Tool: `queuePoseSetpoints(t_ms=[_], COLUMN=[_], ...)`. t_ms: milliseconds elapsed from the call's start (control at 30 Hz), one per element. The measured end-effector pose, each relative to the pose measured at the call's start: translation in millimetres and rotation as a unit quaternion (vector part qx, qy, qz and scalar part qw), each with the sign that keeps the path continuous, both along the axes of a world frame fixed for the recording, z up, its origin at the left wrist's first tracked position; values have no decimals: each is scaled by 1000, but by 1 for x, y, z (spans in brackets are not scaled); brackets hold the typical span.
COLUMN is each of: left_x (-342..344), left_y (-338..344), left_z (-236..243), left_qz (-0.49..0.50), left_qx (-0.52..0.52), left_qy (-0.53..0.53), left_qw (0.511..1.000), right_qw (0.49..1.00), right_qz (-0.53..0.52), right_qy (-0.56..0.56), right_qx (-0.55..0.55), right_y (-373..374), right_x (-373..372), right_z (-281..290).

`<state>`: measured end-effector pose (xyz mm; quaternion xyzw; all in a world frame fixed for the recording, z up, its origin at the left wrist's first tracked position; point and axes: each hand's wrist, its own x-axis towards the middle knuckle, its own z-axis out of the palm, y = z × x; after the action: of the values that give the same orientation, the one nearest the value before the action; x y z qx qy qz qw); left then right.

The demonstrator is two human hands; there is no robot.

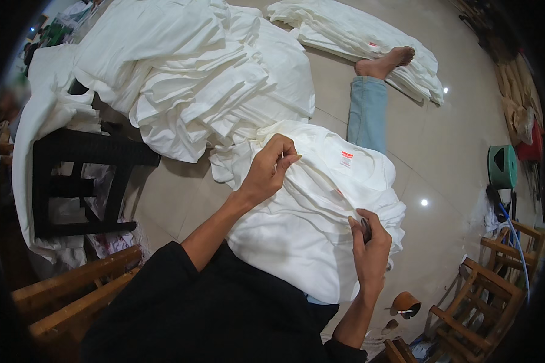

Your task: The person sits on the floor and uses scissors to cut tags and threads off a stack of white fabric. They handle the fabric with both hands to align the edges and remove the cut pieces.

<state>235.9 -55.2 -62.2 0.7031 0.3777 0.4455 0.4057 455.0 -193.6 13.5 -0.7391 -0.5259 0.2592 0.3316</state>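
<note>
A white shirt point(284, 227) with a red-and-white neck label point(346, 158) is spread over my lap. My left hand point(271, 166) is closed in a pinch at the shirt's upper edge. Lower down and to the right, my right hand point(370, 242) is closed around a small dark tool point(366, 230), mostly hidden by the fingers. Its thumb and fingertip also meet the cloth. Between the two hands a fold of the shirt runs slantwise. More white cloth lies under it.
A large heap of white garments point(206, 85) lies ahead on the left, beside a black stool point(94, 148). Beyond my bare foot point(386, 63) is a flat stack of white shirts point(345, 30). Wooden frames point(478, 302), a brown pot point(406, 304) and a green container point(502, 167) stand at right.
</note>
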Motion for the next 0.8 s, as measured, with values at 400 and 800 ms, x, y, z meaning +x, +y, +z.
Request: queuePoseSetpoints(t_ms=[400, 800], left_x=[49, 60], left_y=[141, 143], left_z=[-42, -60], left_qz=[-174, -95], left_qx=[-150, -222], left_qy=[232, 63], left_qw=[945, 968], right_qw=[997, 992], right_qz=[0, -10], right_qy=[68, 115], right_qx=[-26, -61], right_y=[7, -1], right_x=[-12, -7], right_z=[32, 21])
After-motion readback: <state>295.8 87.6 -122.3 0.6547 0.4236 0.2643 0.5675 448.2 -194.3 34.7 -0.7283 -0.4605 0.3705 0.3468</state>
